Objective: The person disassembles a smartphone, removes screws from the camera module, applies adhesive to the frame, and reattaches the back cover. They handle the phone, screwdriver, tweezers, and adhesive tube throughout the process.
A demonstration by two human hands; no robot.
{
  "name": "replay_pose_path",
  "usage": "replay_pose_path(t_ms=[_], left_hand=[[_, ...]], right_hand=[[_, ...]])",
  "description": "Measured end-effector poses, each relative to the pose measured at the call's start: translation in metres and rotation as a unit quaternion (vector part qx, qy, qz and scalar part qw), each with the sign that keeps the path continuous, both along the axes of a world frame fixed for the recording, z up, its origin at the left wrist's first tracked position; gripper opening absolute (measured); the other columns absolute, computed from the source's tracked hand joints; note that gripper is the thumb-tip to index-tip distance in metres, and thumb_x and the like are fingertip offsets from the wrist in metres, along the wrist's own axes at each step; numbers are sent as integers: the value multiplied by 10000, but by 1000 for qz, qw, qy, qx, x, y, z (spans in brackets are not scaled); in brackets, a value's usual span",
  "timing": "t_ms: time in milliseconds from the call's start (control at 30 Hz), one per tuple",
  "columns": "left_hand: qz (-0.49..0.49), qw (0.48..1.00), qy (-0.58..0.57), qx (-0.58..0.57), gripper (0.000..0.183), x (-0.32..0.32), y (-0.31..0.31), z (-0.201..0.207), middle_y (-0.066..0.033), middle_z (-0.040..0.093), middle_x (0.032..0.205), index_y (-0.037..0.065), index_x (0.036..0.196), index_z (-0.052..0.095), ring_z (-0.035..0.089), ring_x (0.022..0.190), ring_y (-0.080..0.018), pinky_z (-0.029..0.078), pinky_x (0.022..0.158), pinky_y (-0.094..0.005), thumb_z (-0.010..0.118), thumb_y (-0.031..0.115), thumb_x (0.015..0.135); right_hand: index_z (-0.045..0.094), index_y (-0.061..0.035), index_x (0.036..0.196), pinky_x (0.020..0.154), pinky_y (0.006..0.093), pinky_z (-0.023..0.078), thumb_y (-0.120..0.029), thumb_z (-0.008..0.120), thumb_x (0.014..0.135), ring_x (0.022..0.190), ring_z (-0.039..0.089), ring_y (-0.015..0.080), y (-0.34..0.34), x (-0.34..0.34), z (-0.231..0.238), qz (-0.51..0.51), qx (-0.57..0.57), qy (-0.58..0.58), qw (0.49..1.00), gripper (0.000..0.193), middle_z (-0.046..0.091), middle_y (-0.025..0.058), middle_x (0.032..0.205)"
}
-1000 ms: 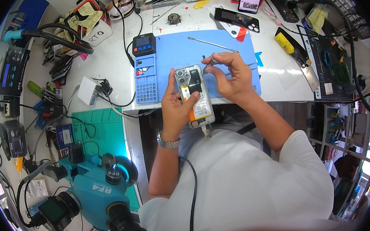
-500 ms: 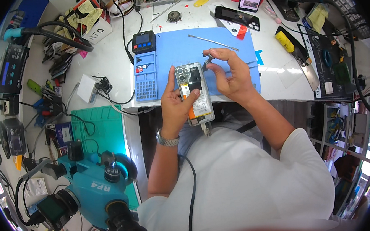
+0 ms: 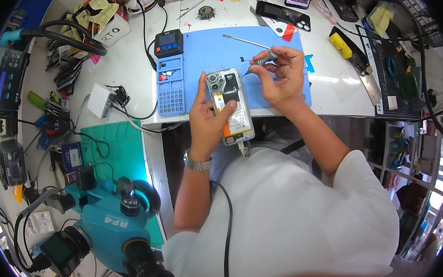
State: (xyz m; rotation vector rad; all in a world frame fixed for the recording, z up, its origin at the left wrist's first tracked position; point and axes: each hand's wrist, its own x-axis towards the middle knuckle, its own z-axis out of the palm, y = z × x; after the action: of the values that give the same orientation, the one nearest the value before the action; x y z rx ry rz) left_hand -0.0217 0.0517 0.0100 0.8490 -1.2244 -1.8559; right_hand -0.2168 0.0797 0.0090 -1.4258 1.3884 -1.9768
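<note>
My left hand (image 3: 208,121) is closed around an opened smartphone (image 3: 239,91), thumb across its back. The back cover is off, so the camera lenses, a black upper plate and a white and orange battery show. A white plug (image 3: 243,148) sits at the phone's lower end. My right hand (image 3: 283,79) grips a small grey screwdriver (image 3: 265,58) between thumb and fingers. Its thin tip slants down to the left, beside the phone's upper right edge; contact cannot be made out. Just beyond the tip, a tiny black piece (image 3: 243,59) lies on the blue mat (image 3: 204,48).
A metal rod tool (image 3: 245,41) lies on the mat. Left of it stand a blue parts tray (image 3: 171,90) and a small black device (image 3: 168,42). A teal microscope (image 3: 108,225) fills the lower left. A yellow-handled knife (image 3: 347,55) lies at right.
The screwdriver has tipped from near upright to a slant, its handle now up and right. The tiny black piece now shows on the mat. My left hand still holds the phone.
</note>
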Motion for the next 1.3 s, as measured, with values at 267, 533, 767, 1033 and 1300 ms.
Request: replay_pose_path(t_ms=[267, 533, 767, 1033, 1300], left_hand=[[-2, 1000, 0, 5, 980, 1, 0, 0, -163, 737, 1151, 60, 1669, 90, 728, 979, -155, 613, 873, -319, 695, -103, 915], [0, 1000, 5, 5, 983, 1, -1, -2, -158, 739, 1151, 64, 1669, 89, 729, 978, -157, 615, 870, -317, 698, -100, 915], [-7, 1000, -5, 5, 1001, 1, -1, 0, -154, 748, 1138, 61, 1667, 106, 741, 968, -158, 616, 883, -321, 733, -75, 898], [-10, 1000, -1, 4, 989, 2, -2, 1, -167, 728, 1178, 58, 1667, 78, 726, 1002, -165, 619, 886, -324, 706, -85, 917], [-14, 1000, 16, 16, 984, 3, -3, 1, -145, 724, 1189, 49, 1667, 91, 709, 1027, -144, 602, 913, -315, 713, -76, 915]], right_hand=[[354, 9, 1335, 851, 320, 629, 116, 650, 934, 1031, 683, 211, -4, -16, -12, -24, 10, 1, 1000, 510, 631, 185, 1110], [381, 3, 1386, 797, 288, 610, 69, 601, 982, 986, 676, 187, -18, -12, 2, -43, -4, 21, 999, 465, 631, 165, 1117], [743, -82, 1118, 930, 451, 529, -125, 642, 943, 1014, 612, 374, -103, -56, 20, -82, 141, 309, 937, 206, 643, 229, 1099], [776, -55, 994, 1013, 481, 493, -161, 697, 890, 1137, 573, 419, -191, -67, 0, -36, 208, 440, 873, 168, 659, 237, 1100], [757, 1, 935, 1001, 467, 499, -126, 658, 875, 1099, 589, 408, -210, -59, -1, -20, 253, 484, 838, 172, 672, 238, 1079]])
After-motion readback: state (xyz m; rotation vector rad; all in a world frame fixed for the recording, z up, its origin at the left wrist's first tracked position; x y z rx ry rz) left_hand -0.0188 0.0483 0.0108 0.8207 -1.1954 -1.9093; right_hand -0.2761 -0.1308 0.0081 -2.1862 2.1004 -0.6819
